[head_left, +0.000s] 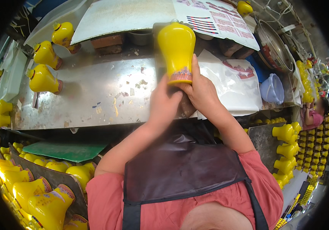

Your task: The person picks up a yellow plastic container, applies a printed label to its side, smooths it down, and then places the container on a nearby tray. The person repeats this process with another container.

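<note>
A glossy yellow vase [176,44] with a patterned band at its base lies over the bench's middle, its small neck pointing away from me. My right hand [203,90] grips the base end from the right, one finger stretched along the vase's side. On the other side my left hand [163,100], slightly blurred, closes against the left of the base. Some of its fingers are hidden. Beneath the vase is a dark narrow support, mostly covered. Just right of my hands are white sheets [229,90] with a printed reddish decal [240,69].
Several yellow vases [45,78] stand at the left of the metal bench [76,109]. At the back, a white board [126,19] carries printed decal sheets [225,17]. A pale blue bucket [272,89] sits right. Racked vases [51,203] flank me; a person [313,115] is far right.
</note>
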The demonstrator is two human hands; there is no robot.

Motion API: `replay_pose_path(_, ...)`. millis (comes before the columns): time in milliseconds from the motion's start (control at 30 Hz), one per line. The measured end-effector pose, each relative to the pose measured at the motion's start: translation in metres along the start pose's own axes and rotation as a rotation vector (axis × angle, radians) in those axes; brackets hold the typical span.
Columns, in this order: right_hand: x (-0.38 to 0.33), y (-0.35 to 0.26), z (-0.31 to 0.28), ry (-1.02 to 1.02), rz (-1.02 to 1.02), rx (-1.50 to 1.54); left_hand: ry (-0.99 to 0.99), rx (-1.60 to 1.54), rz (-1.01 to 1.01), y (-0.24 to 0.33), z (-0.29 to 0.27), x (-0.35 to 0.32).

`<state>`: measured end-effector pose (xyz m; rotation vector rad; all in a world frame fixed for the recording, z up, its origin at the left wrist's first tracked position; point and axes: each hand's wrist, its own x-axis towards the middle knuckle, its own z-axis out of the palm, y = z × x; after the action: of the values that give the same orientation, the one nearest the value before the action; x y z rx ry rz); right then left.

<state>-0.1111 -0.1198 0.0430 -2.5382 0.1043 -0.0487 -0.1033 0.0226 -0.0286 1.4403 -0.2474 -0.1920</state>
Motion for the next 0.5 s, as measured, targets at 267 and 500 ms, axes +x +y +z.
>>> replay_pose_path(267,0.005,0.006,-0.016,-0.073,0.022,-0.008,-0.321,0.246,-0.366,0.021,-0.027,0.022)
replay_pose_path(500,0.002,0.013,-0.017,-0.101,-0.078,-0.064,0.053,0.985,0.433,0.028,-0.018,0.028)
